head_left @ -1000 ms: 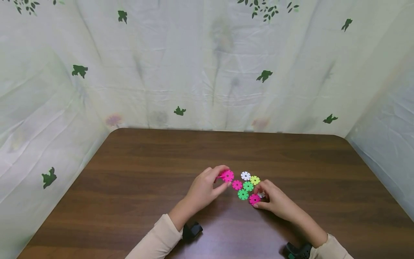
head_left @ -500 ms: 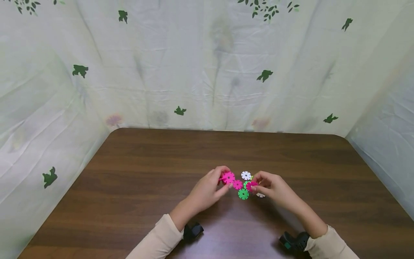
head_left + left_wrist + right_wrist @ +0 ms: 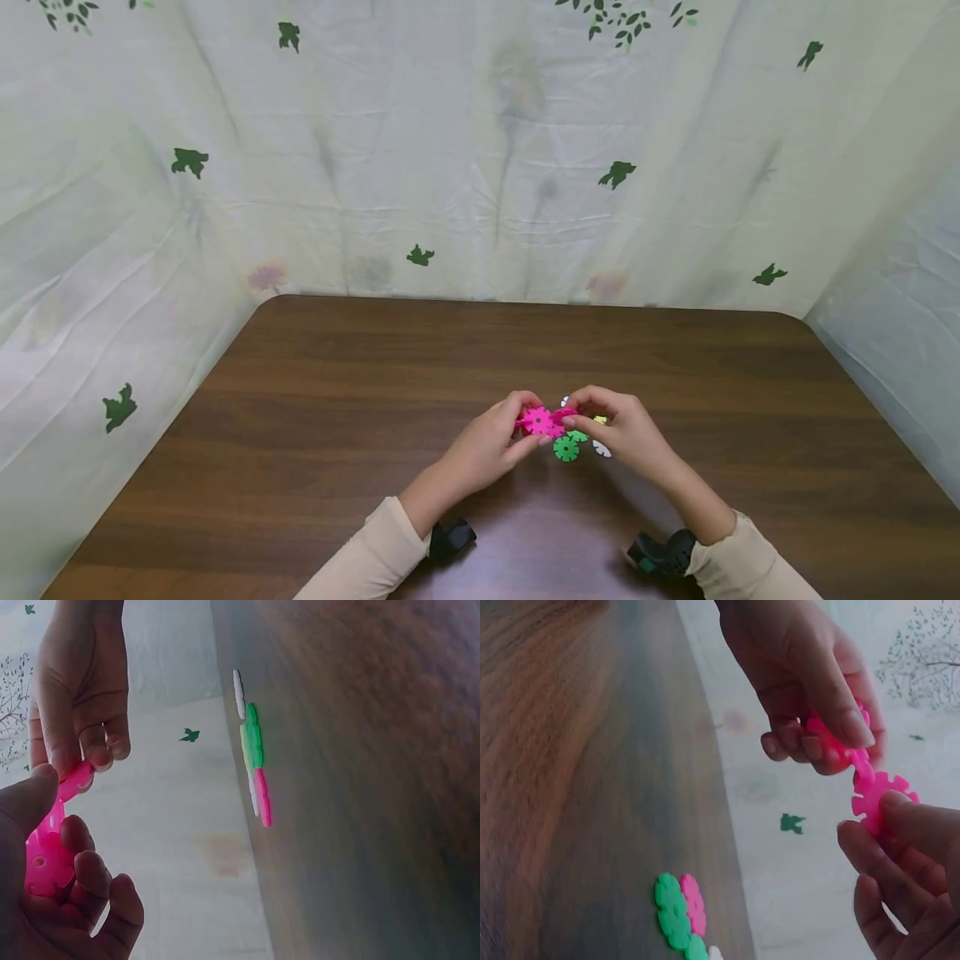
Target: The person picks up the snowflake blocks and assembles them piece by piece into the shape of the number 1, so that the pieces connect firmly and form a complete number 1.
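Note:
Close over the table, my left hand (image 3: 480, 443) holds a small cluster of pink notched discs (image 3: 536, 420) between thumb and fingers. Facing it, my right hand (image 3: 633, 435) pinches a single pink notched disc (image 3: 874, 799) by thumb and fingertips. In the right wrist view this disc's edge meets a pink disc that sticks out from the cluster, set at an angle to it. Part of the cluster is hidden behind the left thumb. Below the hands lie loose discs: a green disc (image 3: 566, 448), a white disc (image 3: 602, 448) and a pink disc (image 3: 262, 799).
The brown wooden table (image 3: 360, 358) has rounded far corners. A pale curtain (image 3: 450, 150) with green leaf and bird prints hangs behind it and along both sides. A yellow disc (image 3: 600, 419) shows partly behind the right hand. Black cameras sit on both wrists.
My right hand has picked a pink disc up from the table and carried it left to the cluster. The left hand keeps its hold and has shifted slightly right.

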The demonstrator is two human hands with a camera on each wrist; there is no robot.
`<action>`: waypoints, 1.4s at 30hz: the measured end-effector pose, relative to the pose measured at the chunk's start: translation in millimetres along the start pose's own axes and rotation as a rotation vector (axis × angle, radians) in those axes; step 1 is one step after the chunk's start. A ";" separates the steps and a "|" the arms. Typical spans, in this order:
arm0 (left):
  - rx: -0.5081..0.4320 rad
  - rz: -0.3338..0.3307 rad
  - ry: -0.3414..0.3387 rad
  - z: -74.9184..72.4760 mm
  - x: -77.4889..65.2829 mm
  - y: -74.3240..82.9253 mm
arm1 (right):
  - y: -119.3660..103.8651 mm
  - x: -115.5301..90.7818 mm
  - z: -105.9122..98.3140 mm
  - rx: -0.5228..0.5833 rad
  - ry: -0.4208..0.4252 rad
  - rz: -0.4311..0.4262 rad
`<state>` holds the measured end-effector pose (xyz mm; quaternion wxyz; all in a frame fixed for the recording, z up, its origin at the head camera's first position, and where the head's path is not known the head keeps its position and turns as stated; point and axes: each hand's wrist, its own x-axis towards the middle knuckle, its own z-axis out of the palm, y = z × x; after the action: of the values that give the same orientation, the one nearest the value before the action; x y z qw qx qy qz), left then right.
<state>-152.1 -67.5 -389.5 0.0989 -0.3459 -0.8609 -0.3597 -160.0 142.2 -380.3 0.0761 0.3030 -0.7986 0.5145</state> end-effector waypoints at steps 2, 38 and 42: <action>-0.014 0.004 -0.009 1.5 -0.6 -0.7 | 1.7 0.8 2.6 -0.010 0.018 -0.052; 0.180 0.268 0.293 -8.5 4.5 -3.4 | 5.6 -9.9 -6.6 0.176 -0.003 0.144; 0.171 0.279 0.298 -10.5 4.4 -4.2 | 20.5 -19.4 -19.8 0.091 0.016 0.195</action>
<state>-158.9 -74.5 -382.4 0.3027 -0.3949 -0.8080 -0.3154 -159.7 173.2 -395.5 0.0182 0.2228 -0.7994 0.5576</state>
